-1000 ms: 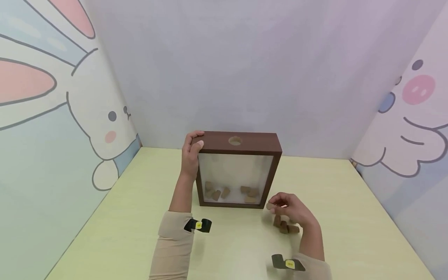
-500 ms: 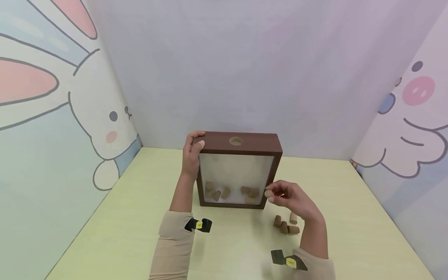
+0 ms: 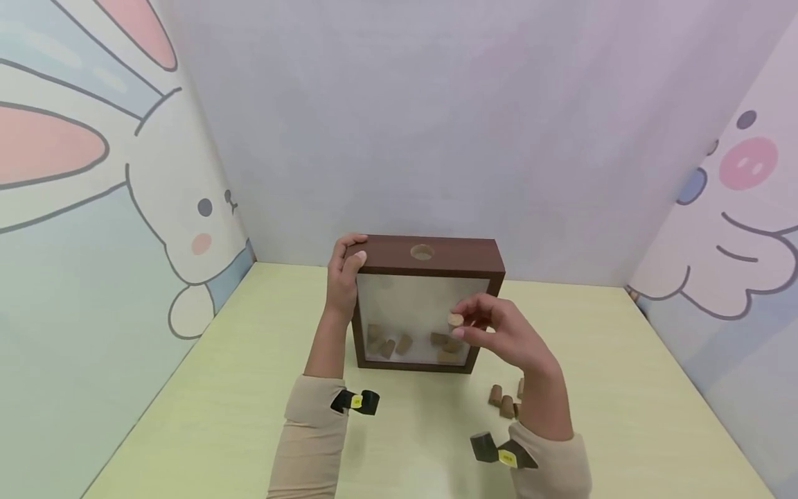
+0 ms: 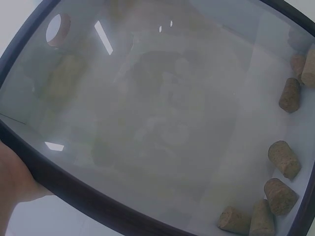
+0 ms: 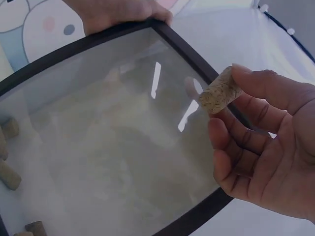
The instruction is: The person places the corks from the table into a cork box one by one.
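Note:
A dark brown framed box (image 3: 455, 255) with a clear front stands upright on the table, a round hole (image 3: 422, 252) in its top. Several corks (image 4: 284, 160) lie inside along the bottom. My left hand (image 3: 343, 281) grips the box's upper left corner, thumb in front and fingers over the top. Between thumb and fingers my right hand (image 3: 499, 331) pinches a cork (image 5: 220, 91), held in front of the clear panel's right side, below the hole. In the right wrist view, the other fingers of that hand curl loosely under the cork.
Several loose corks (image 3: 507, 407) lie on the pale yellow table (image 3: 212, 416) to the right of the box, partly hidden by the right forearm. A plain light wall (image 3: 399, 125) rises behind, with cartoon-printed side walls left and right.
My right hand has risen and moved left with the cork, from beside the box's lower right corner to in front of its panel. The left hand keeps its grip on the box.

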`<state>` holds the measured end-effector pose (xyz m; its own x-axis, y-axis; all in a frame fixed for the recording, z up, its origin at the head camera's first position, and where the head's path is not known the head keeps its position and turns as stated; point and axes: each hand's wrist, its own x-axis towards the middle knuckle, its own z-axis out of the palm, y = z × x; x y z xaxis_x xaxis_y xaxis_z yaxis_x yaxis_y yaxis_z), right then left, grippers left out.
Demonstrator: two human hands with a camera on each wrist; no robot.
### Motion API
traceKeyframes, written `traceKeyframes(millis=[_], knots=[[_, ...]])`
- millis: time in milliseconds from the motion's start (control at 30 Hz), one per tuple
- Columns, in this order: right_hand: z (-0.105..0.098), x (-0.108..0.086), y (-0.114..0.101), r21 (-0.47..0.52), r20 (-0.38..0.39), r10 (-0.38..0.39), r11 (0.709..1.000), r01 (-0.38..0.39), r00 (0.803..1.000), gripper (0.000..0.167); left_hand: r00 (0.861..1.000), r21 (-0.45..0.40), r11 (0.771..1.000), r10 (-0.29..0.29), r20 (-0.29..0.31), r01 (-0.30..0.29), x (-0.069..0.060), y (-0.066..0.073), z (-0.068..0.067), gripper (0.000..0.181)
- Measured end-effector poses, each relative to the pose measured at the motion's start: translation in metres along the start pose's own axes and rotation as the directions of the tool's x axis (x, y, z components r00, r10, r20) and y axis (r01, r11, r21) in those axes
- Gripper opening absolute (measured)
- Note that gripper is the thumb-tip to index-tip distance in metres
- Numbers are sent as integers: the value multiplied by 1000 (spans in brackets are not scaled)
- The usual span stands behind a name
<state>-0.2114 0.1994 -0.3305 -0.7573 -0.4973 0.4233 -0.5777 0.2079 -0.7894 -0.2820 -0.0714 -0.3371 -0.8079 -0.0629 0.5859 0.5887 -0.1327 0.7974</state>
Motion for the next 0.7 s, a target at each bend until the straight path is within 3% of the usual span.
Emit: traceKeyframes(millis=[333, 700], knots=[[9, 22, -25, 138, -159, -43, 988, 65, 986, 20, 1000, -1, 1000, 2, 19, -2, -2, -1, 0, 41], [4, 42, -47, 158, -197, -109, 977, 141, 974, 23, 1000, 13, 1000, -20, 9, 20, -1, -3, -1, 43]])
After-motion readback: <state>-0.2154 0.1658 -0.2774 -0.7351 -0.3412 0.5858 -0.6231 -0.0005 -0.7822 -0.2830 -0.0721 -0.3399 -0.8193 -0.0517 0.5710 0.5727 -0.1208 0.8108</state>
